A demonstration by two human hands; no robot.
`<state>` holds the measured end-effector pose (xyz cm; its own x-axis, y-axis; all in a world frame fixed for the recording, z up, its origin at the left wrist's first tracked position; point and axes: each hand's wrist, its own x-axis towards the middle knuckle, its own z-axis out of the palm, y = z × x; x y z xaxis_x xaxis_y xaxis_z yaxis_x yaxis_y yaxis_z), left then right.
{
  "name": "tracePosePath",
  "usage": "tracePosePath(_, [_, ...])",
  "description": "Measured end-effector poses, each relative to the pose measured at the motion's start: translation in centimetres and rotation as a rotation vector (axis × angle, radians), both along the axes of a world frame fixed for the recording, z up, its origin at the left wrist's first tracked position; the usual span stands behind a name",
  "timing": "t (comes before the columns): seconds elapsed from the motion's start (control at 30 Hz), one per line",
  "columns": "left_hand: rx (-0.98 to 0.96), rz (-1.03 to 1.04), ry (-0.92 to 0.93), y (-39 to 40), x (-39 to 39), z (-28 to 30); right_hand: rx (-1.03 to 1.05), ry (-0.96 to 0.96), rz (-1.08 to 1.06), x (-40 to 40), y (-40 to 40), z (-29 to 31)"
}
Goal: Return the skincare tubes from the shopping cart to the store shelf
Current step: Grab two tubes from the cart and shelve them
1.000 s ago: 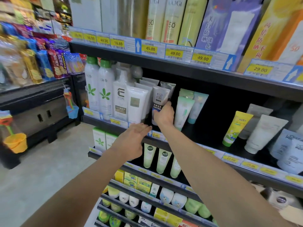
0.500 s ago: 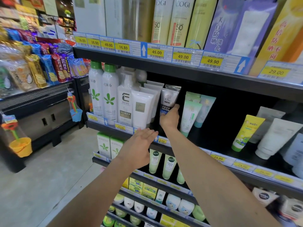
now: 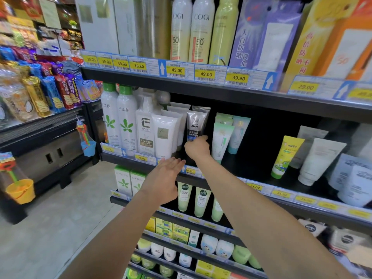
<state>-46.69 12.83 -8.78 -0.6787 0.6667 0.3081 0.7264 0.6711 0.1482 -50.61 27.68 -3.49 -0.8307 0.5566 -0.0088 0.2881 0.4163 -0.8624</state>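
Right hand (image 3: 198, 149): fingers curled low on the grey MEN tube (image 3: 196, 123), gripping its base; thumb side blurred, so exact wrap unclear.
Left hand (image 3: 164, 181): fingers straight and spread, holds nothing, hovers at the shelf lip (image 3: 128, 159) just under the white tube (image 3: 164, 135).
Change: over the last second the right hand stayed on the tube base with only small adjustment; tube now stands upright in its slot. Left hand moved up slightly toward the lip.
Meaning: my read, placement is essentially done and this is the final seating step; release looks next.
MEN tube position: middle shelf, upright, cap down, in front of a second grey tube; at 12 o'clock from the right hand, touching it.
Neighbours: white tube just beside it at 9 o'clock; pale green tube (image 3: 221, 139) near at 3 o'clock, apart from it.
Further out: Vitamin E pump bottle (image 3: 145, 129) at 9 o'clock, past the white tube; yellow tube (image 3: 286, 156) well apart at 3 o'clock.
Cart: not in view.
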Motion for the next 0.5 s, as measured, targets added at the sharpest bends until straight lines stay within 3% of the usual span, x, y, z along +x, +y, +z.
tracePosePath(0.23, [-0.057,0.059,-0.105,-0.1,0.5,1.6,0.513,0.127,0.264,10.4,2.5,2.0])
tracePosePath(0.37, [-0.09,0.138,0.019,0.9,2.5,3.3,0.979,0.103,0.198,17.2,7.5,1.7])
tracePosePath(0.5, [-0.145,0.131,0.15,4.0,5.9,5.4,1.121,-0.045,0.081,24.2,13.0,1.4])
